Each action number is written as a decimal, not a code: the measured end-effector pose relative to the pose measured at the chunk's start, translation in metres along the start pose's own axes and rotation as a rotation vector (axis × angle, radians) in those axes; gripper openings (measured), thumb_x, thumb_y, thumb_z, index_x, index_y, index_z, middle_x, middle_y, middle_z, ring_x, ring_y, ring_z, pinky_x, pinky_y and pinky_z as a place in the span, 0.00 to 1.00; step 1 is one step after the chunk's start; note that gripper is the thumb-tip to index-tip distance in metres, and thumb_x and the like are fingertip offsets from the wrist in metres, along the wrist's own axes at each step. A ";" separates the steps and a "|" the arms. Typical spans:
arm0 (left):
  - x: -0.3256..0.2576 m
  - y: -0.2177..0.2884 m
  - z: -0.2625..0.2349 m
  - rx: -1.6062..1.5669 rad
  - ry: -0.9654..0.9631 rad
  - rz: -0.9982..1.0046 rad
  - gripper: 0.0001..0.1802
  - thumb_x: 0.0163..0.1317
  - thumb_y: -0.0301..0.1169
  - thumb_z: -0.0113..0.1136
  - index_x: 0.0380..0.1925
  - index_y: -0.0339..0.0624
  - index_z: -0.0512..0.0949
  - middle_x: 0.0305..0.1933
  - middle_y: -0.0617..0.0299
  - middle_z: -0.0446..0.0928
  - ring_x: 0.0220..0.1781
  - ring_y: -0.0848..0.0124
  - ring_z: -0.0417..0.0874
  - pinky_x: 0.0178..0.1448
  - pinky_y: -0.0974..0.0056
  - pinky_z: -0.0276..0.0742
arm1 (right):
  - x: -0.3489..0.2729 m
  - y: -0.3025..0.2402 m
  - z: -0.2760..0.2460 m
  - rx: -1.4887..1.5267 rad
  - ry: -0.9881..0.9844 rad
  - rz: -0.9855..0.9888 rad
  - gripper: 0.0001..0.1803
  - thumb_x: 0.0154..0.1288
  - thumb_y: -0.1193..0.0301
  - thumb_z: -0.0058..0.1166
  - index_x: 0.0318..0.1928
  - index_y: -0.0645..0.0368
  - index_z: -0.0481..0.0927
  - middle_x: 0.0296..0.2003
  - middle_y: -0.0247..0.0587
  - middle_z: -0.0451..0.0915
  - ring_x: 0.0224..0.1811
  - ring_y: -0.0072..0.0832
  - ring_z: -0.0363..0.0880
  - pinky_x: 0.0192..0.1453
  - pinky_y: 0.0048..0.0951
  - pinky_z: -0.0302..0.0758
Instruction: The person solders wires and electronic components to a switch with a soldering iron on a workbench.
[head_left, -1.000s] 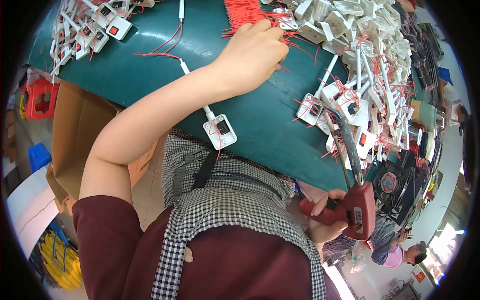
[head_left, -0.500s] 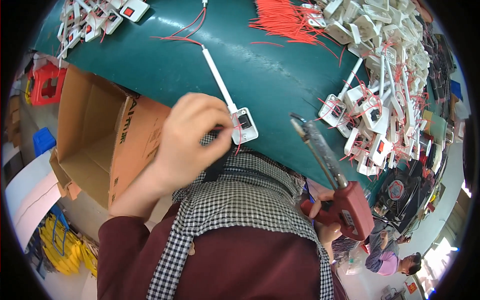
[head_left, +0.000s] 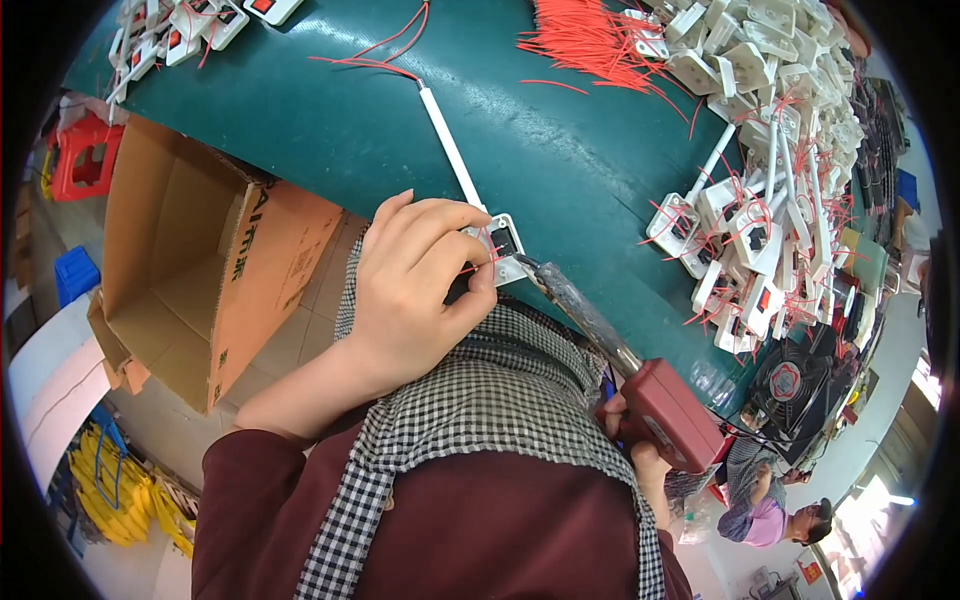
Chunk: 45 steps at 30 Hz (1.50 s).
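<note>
A green table point(head_left: 600, 170) fills the upper half of the view, its near edge just beyond the person's checked apron point(head_left: 480, 410). To the left of the apron, an open cardboard box point(head_left: 275, 265) stands below the table edge. A big heap of loose white plastic parts point(head_left: 750, 65) covers the table's far right, and nearer along that side lies a cluster of white switch boxes point(head_left: 755, 240), with tubes and red wires sticking out. A smaller group of similar boxes with red switches point(head_left: 185, 30) sits at the far left.

The soldering gun point(head_left: 675, 415), with a dark red body, points up and to the left, its tip at the right side of one open switch box point(head_left: 507, 243); whether the tip touches it, I cannot tell. The right hand point(head_left: 640, 450) is wrapped around the gun's handle and partly hidden behind it. The left hand point(head_left: 420, 270) is curled, with thumb and forefinger pinched together on a thin red wire point(head_left: 466, 270) and the other fingers bent above.

That open switch box is at the near edge of the table, in front of the apron, partly covered by the left fingertips. A white tube point(head_left: 450, 145) runs from it away across the table. Farther off lies a bundle of red wires point(head_left: 575, 40), with a single loose wire point(head_left: 556, 85) just beside it
</note>
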<state>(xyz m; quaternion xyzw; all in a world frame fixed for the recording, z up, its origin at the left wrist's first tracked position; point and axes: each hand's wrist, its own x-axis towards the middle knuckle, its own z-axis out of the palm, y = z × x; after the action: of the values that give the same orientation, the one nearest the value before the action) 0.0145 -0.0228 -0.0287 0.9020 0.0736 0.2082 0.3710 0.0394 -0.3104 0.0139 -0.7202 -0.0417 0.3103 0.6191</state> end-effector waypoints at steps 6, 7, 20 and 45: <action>0.002 0.002 -0.001 -0.005 -0.006 -0.016 0.08 0.44 0.23 0.63 0.23 0.43 0.73 0.40 0.63 0.78 0.44 0.63 0.79 0.56 0.48 0.66 | -0.002 0.004 -0.004 -0.041 -0.019 -0.036 0.49 0.50 0.43 0.64 0.60 0.70 0.65 0.29 0.40 0.81 0.24 0.24 0.77 0.32 0.26 0.74; 0.001 0.002 -0.001 -0.007 -0.008 -0.022 0.08 0.44 0.23 0.63 0.23 0.43 0.73 0.40 0.63 0.78 0.44 0.63 0.79 0.56 0.48 0.66 | -0.003 0.006 -0.004 -0.060 -0.008 -0.054 0.48 0.51 0.43 0.63 0.60 0.70 0.65 0.28 0.40 0.81 0.24 0.23 0.77 0.32 0.26 0.74; 0.001 0.002 -0.001 -0.018 -0.023 -0.035 0.08 0.44 0.23 0.63 0.23 0.43 0.73 0.41 0.64 0.77 0.45 0.64 0.78 0.57 0.47 0.64 | 0.001 0.004 0.001 -0.153 0.017 -0.100 0.47 0.51 0.43 0.63 0.57 0.72 0.68 0.22 0.34 0.78 0.22 0.22 0.75 0.31 0.23 0.72; 0.025 0.024 0.002 0.103 -0.045 0.182 0.30 0.43 0.25 0.62 0.52 0.46 0.72 0.50 0.60 0.72 0.50 0.62 0.73 0.57 0.50 0.67 | 0.008 0.008 -0.010 0.111 0.792 -0.578 0.45 0.57 0.37 0.51 0.58 0.65 0.62 0.41 0.44 0.74 0.17 0.19 0.64 0.21 0.18 0.63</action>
<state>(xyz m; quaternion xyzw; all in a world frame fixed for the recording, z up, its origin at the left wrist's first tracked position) 0.0372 -0.0345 -0.0051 0.9273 -0.0065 0.2168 0.3052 0.0483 -0.3171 0.0033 -0.7078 0.0156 -0.1700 0.6855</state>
